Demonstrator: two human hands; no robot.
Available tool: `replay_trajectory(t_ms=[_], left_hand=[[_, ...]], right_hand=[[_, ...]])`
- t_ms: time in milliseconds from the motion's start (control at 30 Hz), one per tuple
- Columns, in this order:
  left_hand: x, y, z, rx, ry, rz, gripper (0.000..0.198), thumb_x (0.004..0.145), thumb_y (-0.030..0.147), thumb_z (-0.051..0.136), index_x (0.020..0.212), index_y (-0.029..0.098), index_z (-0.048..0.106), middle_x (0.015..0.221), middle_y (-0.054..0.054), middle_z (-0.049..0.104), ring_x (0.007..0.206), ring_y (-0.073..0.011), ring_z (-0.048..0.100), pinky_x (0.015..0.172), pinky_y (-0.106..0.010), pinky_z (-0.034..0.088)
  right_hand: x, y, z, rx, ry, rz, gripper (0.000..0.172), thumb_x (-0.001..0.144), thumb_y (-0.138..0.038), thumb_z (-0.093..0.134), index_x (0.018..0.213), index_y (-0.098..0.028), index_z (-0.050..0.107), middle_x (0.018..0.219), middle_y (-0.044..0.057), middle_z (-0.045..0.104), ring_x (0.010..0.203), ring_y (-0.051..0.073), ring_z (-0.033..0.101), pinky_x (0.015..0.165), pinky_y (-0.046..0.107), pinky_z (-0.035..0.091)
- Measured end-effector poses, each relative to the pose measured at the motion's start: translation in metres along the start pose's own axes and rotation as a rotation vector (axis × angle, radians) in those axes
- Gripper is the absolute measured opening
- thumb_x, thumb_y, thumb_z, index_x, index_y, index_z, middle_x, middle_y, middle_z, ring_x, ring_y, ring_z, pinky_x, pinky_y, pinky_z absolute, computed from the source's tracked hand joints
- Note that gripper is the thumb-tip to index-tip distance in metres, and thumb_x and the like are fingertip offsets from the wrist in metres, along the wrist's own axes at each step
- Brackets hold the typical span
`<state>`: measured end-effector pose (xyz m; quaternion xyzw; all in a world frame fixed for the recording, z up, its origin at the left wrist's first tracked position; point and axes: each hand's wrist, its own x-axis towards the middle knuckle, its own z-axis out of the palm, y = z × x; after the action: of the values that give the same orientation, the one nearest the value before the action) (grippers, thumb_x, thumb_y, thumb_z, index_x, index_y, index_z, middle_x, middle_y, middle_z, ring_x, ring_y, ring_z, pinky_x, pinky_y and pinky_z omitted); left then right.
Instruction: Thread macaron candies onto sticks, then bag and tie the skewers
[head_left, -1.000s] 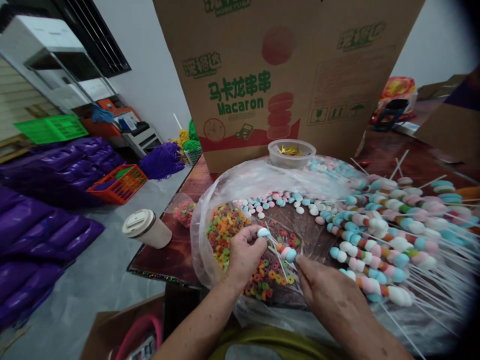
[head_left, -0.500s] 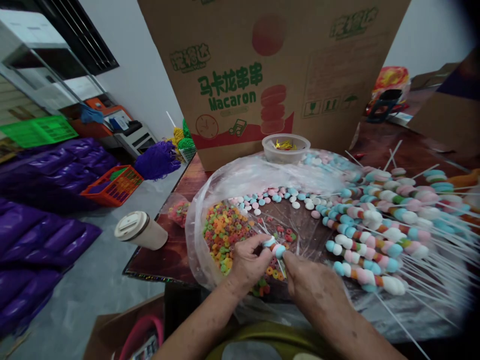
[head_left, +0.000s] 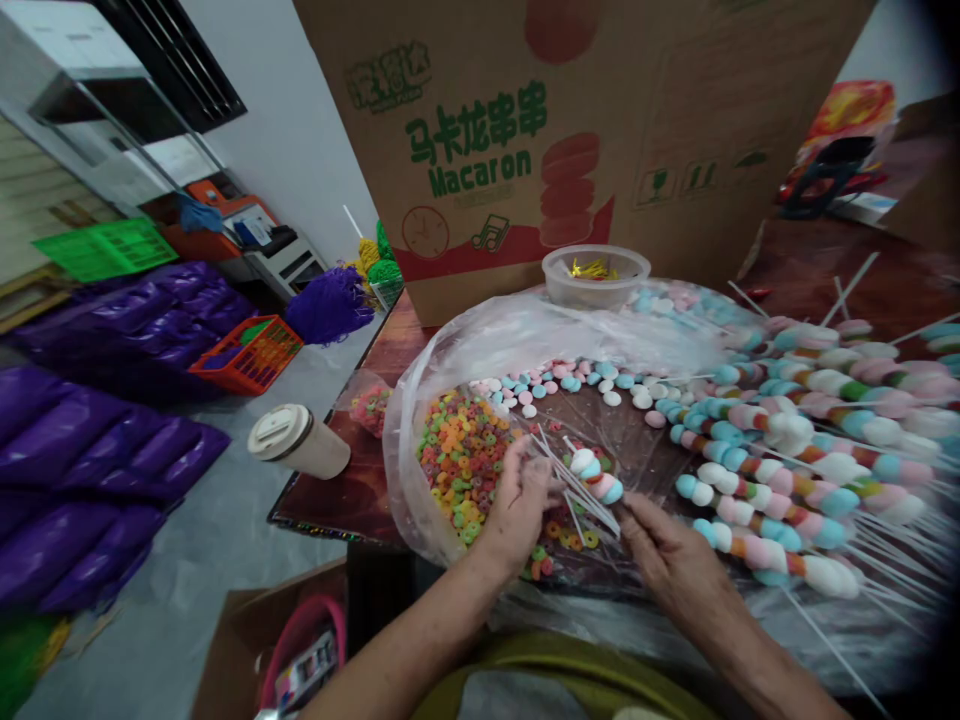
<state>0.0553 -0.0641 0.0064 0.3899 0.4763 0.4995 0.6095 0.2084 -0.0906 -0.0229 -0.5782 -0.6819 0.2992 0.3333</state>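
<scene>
My right hand [head_left: 664,545] pinches the lower end of a candy skewer [head_left: 598,476], a white stick threaded with white, blue and pink candy pieces near its tip. My left hand [head_left: 521,495] is apart from the skewer, fingers loosely bent, over the edge of a pile of colourful ring candies [head_left: 461,450]. I see nothing held in it, though its fingertips are partly hidden. Bare white sticks [head_left: 576,487] lie between my hands. Beyond them, loose pastel candies [head_left: 562,380] lie on the clear plastic sheet.
Several finished candy skewers [head_left: 787,510] are piled at the right, sticks pointing right. A clear tub [head_left: 596,280] with golden ties stands before a large cardboard box [head_left: 480,230]. A lidded cup [head_left: 300,442] lies tilted in view by the table's left edge.
My left hand has let go of the candies on the skewer and moved left toward the ring candies. My right hand keeps the skewer. The view has shifted slightly.
</scene>
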Motion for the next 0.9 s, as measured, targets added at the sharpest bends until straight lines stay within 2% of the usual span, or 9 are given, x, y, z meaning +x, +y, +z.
replay_trajectory(t_ms=[100,233,367,400,467,533,600,733,900], left_hand=[[0.0,-0.009,0.023,-0.196,-0.022,-0.073,0.04,0.081,0.048,0.042,0.098,0.013,0.05,0.081,-0.008,0.063,0.071,-0.015,0.058,0.067,-0.027,0.045],[0.0,-0.016,0.036,0.004,-0.004,-0.009,0.032,0.084,0.043,0.038,0.083,0.014,0.052,0.075,-0.005,0.062,0.073,-0.0137,0.055,0.074,-0.026,0.043],[0.026,0.007,0.01,0.419,-0.138,0.029,0.041,0.084,0.044,0.04,0.113,0.017,0.047,0.097,-0.006,0.061,0.088,-0.0164,0.056,0.079,-0.027,0.043],[0.038,0.015,0.001,0.612,-0.07,0.084,0.041,0.082,0.041,0.045,0.115,0.018,0.047,0.103,-0.007,0.06,0.095,-0.0183,0.054,0.084,-0.029,0.041],[0.063,0.029,-0.016,0.968,0.07,0.069,0.027,0.078,0.031,0.051,0.1,0.017,0.059,0.104,-0.01,0.06,0.102,-0.0234,0.051,0.09,-0.035,0.036],[0.082,0.036,-0.027,1.016,0.063,0.029,0.012,0.071,0.02,0.057,0.077,0.014,0.065,0.091,-0.013,0.064,0.099,-0.0272,0.053,0.089,-0.038,0.036],[0.09,0.036,-0.033,0.98,0.029,0.014,0.007,0.067,0.015,0.059,0.066,0.013,0.065,0.081,-0.012,0.065,0.094,-0.0264,0.056,0.085,-0.035,0.039],[0.07,0.027,-0.039,0.822,-0.052,0.001,0.018,0.073,0.026,0.055,0.076,0.012,0.065,0.076,-0.007,0.066,0.074,-0.0175,0.061,0.068,-0.026,0.046],[0.036,0.018,-0.044,0.09,-0.057,-0.201,0.028,0.056,0.031,0.073,0.07,0.011,0.061,0.059,-0.003,0.062,0.055,-0.0132,0.058,0.053,-0.024,0.043]], right_hand=[[-0.006,-0.002,0.006,0.035,-0.028,-0.044,0.031,0.083,-0.035,0.038,0.089,-0.018,0.063,0.064,0.001,0.062,0.062,0.013,0.058,0.059,0.02,0.046],[-0.003,-0.004,0.012,0.043,0.049,-0.029,0.034,0.08,-0.037,0.039,0.093,-0.017,0.063,0.082,0.005,0.066,0.076,0.017,0.061,0.07,0.025,0.048],[0.011,0.006,0.001,0.021,0.041,0.084,0.037,0.079,-0.043,0.037,0.085,-0.016,0.061,0.062,0.002,0.061,0.056,0.015,0.056,0.053,0.022,0.046],[0.013,0.01,-0.002,0.004,0.024,0.106,0.036,0.08,-0.044,0.037,0.083,-0.017,0.06,0.057,0.001,0.059,0.052,0.014,0.053,0.049,0.021,0.044],[0.014,0.016,-0.006,-0.04,-0.015,0.113,0.034,0.081,-0.044,0.037,0.079,-0.018,0.058,0.054,-0.001,0.055,0.049,0.013,0.05,0.046,0.02,0.041],[0.011,0.018,-0.005,-0.082,-0.062,0.083,0.032,0.082,-0.043,0.035,0.076,-0.02,0.057,0.051,-0.002,0.054,0.047,0.012,0.049,0.045,0.019,0.039],[0.007,0.015,-0.002,-0.126,-0.069,0.036,0.033,0.083,-0.041,0.032,0.074,-0.02,0.057,0.051,-0.001,0.055,0.045,0.012,0.049,0.044,0.02,0.037],[0.002,0.004,0.0,-0.211,-0.042,-0.059,0.031,0.084,-0.033,0.032,0.07,-0.021,0.057,0.059,0.002,0.061,0.051,0.014,0.054,0.048,0.022,0.037],[0.001,-0.005,0.0,-0.388,-0.106,-0.087,0.027,0.084,-0.025,0.032,0.079,-0.022,0.058,0.068,0.003,0.065,0.058,0.016,0.059,0.053,0.024,0.037]])
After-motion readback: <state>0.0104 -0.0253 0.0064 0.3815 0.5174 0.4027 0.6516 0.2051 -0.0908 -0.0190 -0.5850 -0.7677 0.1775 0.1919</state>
